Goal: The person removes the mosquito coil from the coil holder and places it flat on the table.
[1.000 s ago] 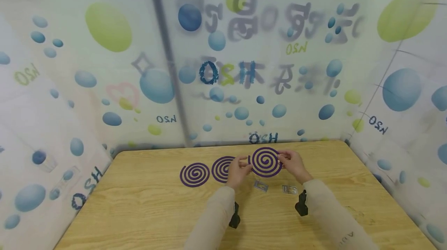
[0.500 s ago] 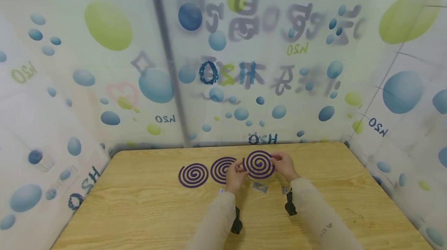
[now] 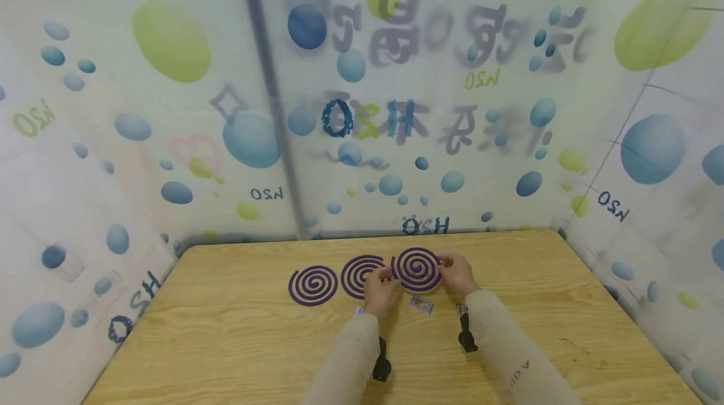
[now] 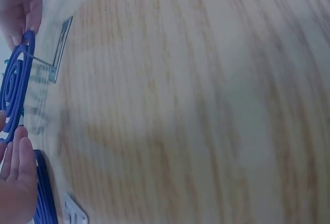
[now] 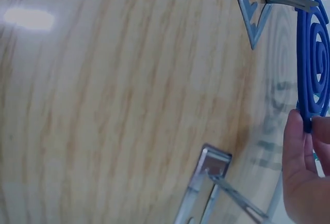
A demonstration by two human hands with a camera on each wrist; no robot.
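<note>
A purple mosquito coil (image 3: pixel 416 269) is held tilted up over the back of the table between both hands. My left hand (image 3: pixel 381 292) pinches its left edge; in the left wrist view the fingers (image 4: pixel 19 165) are fairly straight beside the rim. At the opposite edge, my right hand (image 3: pixel 457 274) grips the coil between thumb and fingers (image 5: pixel 294 141). Just below stands a small metal coil stand (image 3: pixel 421 304), its prong overlapping the coil in the right wrist view. A second mosquito coil (image 3: pixel 357 276) sits behind my left hand, partly hidden. Farther left is a third mosquito coil (image 3: pixel 313 285).
Another metal stand (image 5: pixel 206 175) lies by my right wrist, mostly hidden in the head view. One more metal stand (image 4: pixel 75 211) shows near my left hand. The wooden table (image 3: pixel 237 329) ends at a patterned curtain (image 3: pixel 362 204) behind the coils.
Both hands have brought the held coil left and slightly lower, towards the middle stand. The right forearm has swung left, now covering much of the right stand. The other two coils stay put.
</note>
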